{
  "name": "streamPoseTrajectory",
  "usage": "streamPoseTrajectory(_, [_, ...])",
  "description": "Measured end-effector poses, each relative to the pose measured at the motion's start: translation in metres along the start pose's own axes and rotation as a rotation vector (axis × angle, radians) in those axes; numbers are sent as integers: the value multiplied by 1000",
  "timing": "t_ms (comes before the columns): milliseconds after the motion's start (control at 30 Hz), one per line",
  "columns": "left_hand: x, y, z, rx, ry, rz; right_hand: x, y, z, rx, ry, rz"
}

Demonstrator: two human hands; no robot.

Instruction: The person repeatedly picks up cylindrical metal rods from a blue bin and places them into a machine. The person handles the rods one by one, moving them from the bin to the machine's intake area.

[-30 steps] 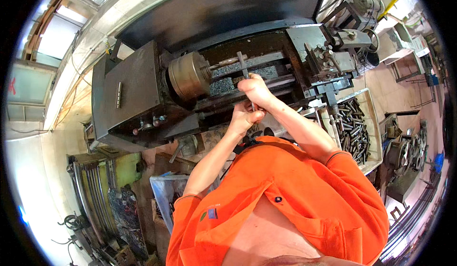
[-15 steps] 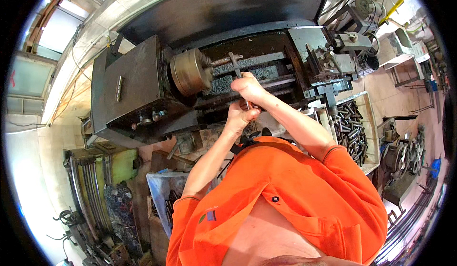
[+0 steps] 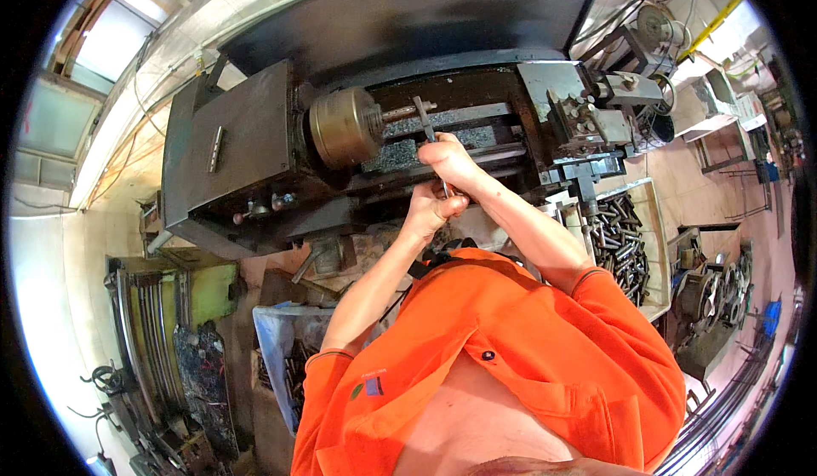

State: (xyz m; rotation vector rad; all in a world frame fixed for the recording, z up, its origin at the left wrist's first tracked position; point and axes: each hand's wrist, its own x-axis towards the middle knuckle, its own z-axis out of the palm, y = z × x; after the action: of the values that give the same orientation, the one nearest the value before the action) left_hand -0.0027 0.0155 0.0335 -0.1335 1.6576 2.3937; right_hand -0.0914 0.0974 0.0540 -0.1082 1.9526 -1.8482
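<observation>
A lathe chuck (image 3: pixel 345 127) holds a thin metal rod (image 3: pixel 408 110) that sticks out to the right. Across this rod lies the upper end of a long flat metal tool (image 3: pixel 426 122) that looks like a caliper; whether its jaws touch the rod is too small to tell. My right hand (image 3: pixel 448 162) is closed around the tool below the rod. Just beneath, my left hand (image 3: pixel 432 209) is closed at its lower end, where a bit of metal shows between the fingers.
Metal chips (image 3: pixel 404 154) lie in the lathe bed under the rod. The tool post (image 3: pixel 587 118) stands at the right. A bin of metal pins (image 3: pixel 619 242) sits by my right arm, a blue-lined container (image 3: pixel 277 348) by my left. The headstock (image 3: pixel 230 135) fills the left.
Both hands keep their grip on the caliper. The view has shifted slightly, and the hands and tool appear a little further right against the chuck.
</observation>
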Motion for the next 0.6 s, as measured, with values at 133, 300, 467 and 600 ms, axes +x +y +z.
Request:
streamPoseTrajectory(133, [9,3,16,-2,-78,-7,-6,-2,-15,152,71,17])
streamPoseTrajectory(300, [18,1,33,-20,-195,-42,-14,2,-43,188,110,8])
streamPoseTrajectory(467, [21,-1,39,826,-58,25,-40,14,-57,391,208,-103])
streamPoseTrajectory(600, [8,-2,57,1102,-17,282,-82,20,-74,359,253,-179])
